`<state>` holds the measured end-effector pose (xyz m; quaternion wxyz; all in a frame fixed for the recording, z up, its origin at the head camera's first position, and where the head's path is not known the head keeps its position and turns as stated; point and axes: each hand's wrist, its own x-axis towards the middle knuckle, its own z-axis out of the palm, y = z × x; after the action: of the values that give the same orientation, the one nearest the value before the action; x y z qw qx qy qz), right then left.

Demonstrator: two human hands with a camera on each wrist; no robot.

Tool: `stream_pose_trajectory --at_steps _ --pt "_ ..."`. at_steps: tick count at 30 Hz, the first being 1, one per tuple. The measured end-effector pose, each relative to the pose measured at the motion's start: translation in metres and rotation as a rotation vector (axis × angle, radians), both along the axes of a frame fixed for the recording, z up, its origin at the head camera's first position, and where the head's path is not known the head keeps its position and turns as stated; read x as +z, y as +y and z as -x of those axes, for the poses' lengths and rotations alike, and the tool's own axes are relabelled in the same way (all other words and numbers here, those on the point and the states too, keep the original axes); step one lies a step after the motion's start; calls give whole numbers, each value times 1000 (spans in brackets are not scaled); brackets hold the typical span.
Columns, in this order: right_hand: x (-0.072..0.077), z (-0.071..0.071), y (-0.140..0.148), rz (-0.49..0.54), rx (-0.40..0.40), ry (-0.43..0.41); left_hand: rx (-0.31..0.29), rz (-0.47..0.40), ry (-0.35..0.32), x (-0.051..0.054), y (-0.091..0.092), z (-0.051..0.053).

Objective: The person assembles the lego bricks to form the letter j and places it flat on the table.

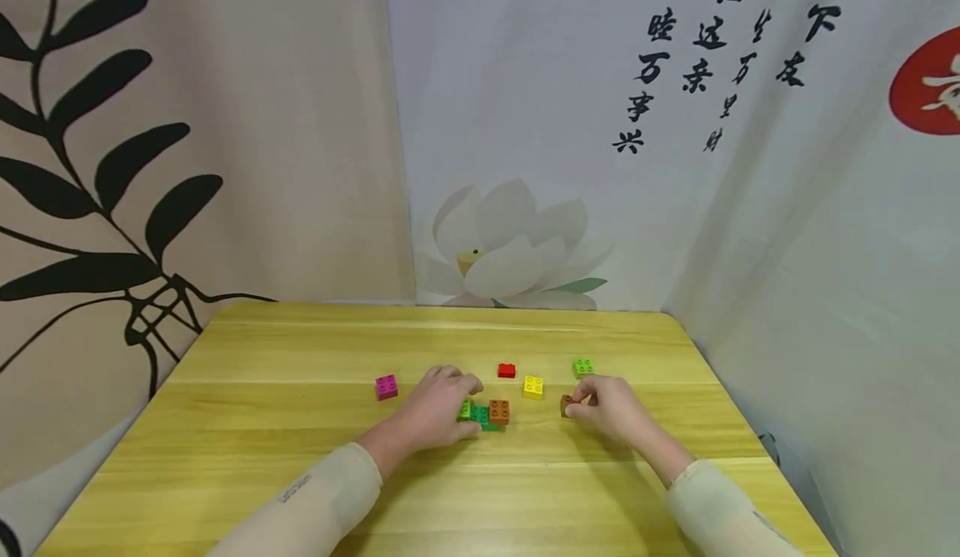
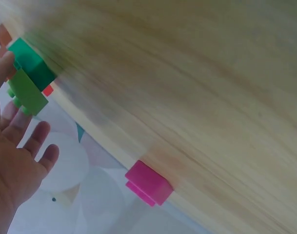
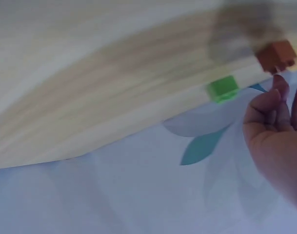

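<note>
My left hand [image 1: 435, 411] curls around a small cluster of toy building bricks, thumb at the near side and fingers behind. The cluster has a lime brick [image 2: 29, 93] and a green brick [image 2: 32, 63], with a brown brick [image 1: 498, 411] at its right end. The left palm hides part of the lime brick. To the right, my right hand [image 1: 611, 407] has its thumb and fingertips at another brown brick [image 3: 276, 56], pinching it at the table surface. That brick's right side is partly hidden by the fingers in the head view.
Beyond the hands on the wooden table [image 1: 300, 457] lie a red brick [image 1: 506, 370], a yellow brick [image 1: 532, 387] and a lime brick [image 1: 582, 368]. A magenta brick [image 1: 386, 387] lies left of the left hand. Printed curtains [image 1: 525, 123] hang behind the table's far edge.
</note>
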<state>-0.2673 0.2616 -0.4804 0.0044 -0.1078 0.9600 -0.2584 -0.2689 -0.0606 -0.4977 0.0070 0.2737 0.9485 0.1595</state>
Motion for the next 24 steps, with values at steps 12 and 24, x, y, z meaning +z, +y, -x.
stream_pose_trajectory --at_steps 12,24 --pt "-11 5 19 -89 71 45 -41 36 41 -7 6 5" --pt "-2 9 -17 -19 155 43 -36 32 61 -9 5 5"
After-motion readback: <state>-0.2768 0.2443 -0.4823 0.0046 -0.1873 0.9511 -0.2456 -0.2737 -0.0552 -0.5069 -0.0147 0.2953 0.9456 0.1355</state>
